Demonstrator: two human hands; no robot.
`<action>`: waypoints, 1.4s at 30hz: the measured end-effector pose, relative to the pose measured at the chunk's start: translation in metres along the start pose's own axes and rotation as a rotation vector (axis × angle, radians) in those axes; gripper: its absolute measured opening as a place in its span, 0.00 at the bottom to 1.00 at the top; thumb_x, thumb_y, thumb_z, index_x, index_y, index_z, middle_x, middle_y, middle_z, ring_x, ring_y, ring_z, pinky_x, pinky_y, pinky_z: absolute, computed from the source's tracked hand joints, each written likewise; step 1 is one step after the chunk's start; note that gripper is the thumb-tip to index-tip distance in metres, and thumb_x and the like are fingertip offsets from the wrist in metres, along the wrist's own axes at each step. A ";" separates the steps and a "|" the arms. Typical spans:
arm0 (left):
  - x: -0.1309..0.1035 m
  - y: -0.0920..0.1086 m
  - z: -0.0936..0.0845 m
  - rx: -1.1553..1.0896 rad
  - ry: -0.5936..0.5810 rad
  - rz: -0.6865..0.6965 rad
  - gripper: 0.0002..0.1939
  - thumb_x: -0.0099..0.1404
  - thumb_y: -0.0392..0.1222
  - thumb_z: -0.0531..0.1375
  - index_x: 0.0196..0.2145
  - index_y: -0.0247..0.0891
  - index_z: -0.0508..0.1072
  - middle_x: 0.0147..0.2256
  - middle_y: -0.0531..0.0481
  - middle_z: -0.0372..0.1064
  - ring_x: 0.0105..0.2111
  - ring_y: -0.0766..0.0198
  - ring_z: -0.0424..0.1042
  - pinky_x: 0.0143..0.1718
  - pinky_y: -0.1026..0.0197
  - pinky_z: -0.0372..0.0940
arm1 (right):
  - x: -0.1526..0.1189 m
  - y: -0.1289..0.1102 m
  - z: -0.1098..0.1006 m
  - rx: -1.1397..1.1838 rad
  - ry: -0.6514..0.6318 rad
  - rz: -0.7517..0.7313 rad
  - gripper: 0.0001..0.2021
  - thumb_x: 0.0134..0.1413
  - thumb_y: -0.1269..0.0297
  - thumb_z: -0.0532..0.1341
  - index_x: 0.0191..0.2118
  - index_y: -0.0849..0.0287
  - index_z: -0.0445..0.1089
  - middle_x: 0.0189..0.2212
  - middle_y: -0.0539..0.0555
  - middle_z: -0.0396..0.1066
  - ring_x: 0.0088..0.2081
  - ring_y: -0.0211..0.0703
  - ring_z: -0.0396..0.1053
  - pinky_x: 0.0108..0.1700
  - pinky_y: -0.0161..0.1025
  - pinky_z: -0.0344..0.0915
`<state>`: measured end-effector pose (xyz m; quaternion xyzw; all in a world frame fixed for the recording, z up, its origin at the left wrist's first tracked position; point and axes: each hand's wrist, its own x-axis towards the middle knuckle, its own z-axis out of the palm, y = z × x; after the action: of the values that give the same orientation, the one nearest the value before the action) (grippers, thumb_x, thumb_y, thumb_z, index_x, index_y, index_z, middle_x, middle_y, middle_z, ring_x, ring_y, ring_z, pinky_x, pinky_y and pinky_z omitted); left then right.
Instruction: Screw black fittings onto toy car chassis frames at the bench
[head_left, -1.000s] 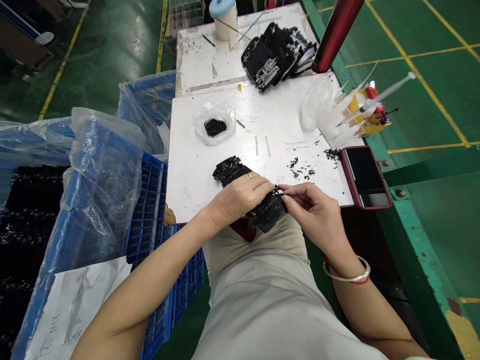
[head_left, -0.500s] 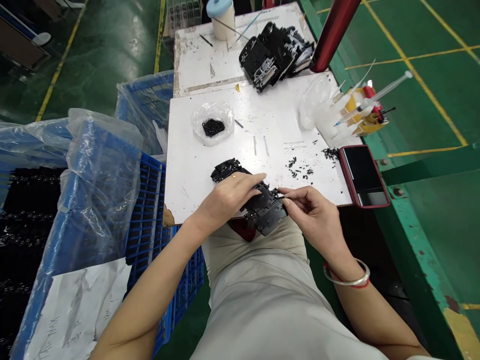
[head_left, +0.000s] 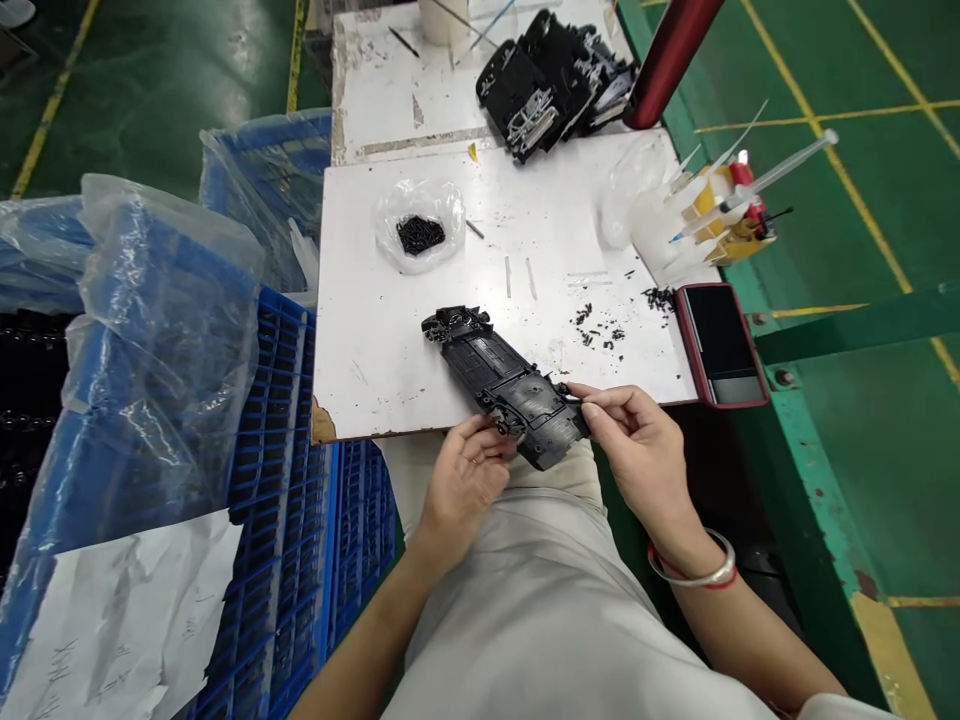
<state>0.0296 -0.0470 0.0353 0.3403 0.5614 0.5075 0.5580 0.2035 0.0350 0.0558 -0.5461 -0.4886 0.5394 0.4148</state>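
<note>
A long black model car chassis (head_left: 517, 385) lies slanted over the table's front edge, its near end sticking out above my lap. My right hand (head_left: 641, 440) pinches its right-hand corner between thumb and fingers. At the opposite side, my left hand (head_left: 469, 480) is turned palm up, with curled fingertips gripping the chassis edge by a wheel mount. Whether a small part sits in the right fingertips is hidden. Small black bits (head_left: 600, 328) are scattered on the white table right of the chassis.
A clear bag of small black parts (head_left: 421, 235) is on the table (head_left: 360, 360). Behind stand stacked black chassis (head_left: 551, 90) beside a red post (head_left: 671, 60). At right are a phone (head_left: 721, 345) and a holder with syringes (head_left: 724, 215). Blue crates (head_left: 281, 400) flank the left side.
My left hand has left the top of the chassis and come round to its near left edge, uncovering the middle. My right hand stays at the right corner. The view has shifted slightly.
</note>
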 end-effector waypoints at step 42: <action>-0.009 -0.002 -0.065 -0.578 0.399 -0.136 0.23 0.57 0.44 0.65 0.50 0.37 0.73 0.50 0.43 0.73 0.51 0.53 0.71 0.51 0.56 0.65 | 0.240 -0.050 0.213 -0.786 -0.293 -0.387 0.05 0.57 0.65 0.62 0.34 0.62 0.70 0.34 0.52 0.73 0.40 0.43 0.70 0.47 0.45 0.66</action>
<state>-0.0319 -0.0684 0.0269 0.0246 0.5141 0.6637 0.5428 -0.0270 0.2631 0.0446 -0.4790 -0.8024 0.2973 0.1960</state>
